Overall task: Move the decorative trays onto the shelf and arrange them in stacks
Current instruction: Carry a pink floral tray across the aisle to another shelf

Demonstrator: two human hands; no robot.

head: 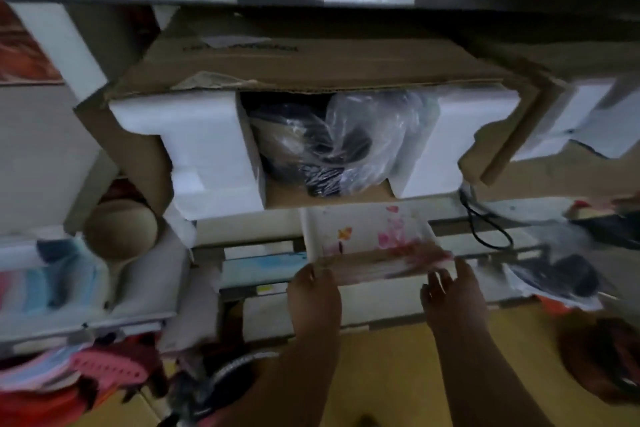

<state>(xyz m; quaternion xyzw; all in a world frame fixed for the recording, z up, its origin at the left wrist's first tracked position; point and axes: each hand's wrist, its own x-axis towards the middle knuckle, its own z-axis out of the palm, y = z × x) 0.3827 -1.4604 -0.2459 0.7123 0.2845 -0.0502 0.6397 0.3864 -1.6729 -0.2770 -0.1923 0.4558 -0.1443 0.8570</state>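
A white decorative tray [367, 236] with pink flowers and an orange butterfly sits on a stack of similar trays at the front of the shelf [249, 236], below a big carton. My left hand [313, 295] grips the stack's near left corner, fingers curled on the edge. At the near right corner my right hand [450, 291] holds the same edge. Both forearms reach up from the bottom of the view. The picture is blurred, so how many trays lie in the stack is unclear.
An open cardboard carton [311, 62] with white foam blocks [207, 156] and a plastic-wrapped dark item [332, 149] fills the shelf above. A round tan bowl-like object [119, 229] and coloured goods lie left. A black cable [485, 225] hangs right. Yellow cartons [381, 374] are below.
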